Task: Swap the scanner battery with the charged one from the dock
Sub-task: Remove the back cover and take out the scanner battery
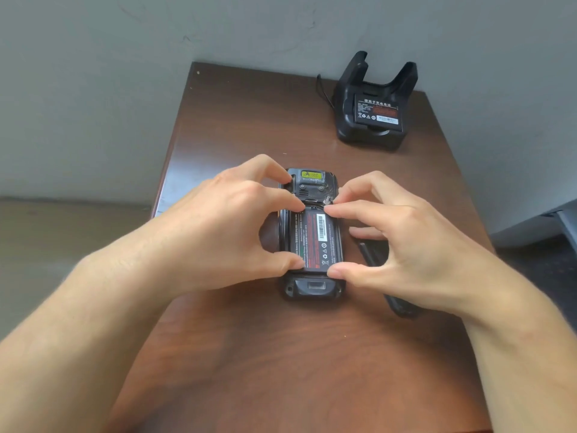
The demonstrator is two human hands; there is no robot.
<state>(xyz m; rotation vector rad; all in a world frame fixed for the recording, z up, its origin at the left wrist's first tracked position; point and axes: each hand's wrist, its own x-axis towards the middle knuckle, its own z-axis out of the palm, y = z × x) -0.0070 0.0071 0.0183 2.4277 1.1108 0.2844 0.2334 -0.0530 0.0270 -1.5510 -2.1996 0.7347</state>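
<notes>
A brown wood-grain counter (249,120) pushed into the corner of a plain grey wall carries the whole job. A handheld scanner (312,232) lies face down at its middle, back cover off, its battery (315,239) showing label-up in the open bay. Beyond the scanner and to its right, near the wall, stands the black charging dock (373,104) with the charged battery (377,112) seated in its front slot, well apart from the scanner. Just right of the scanner, partly under the person's wrist, lies a dark flat piece (374,254), probably the removed cover.

The left hand (218,226) pinches the scanner battery's left side, forefinger at the top edge and thumb at the bottom; the right hand (402,239) mirrors it on the right side. Both are closed on the pack with their fingertips, and it sits level in the bay, not visibly raised.

The step in hand looks like lifting out the spent battery, so the swap is early. The next move likely calls for prying one end free of its contacts, lifting the pack clear, setting it down away from the scanner, then reaching to the dock for the charged battery.
</notes>
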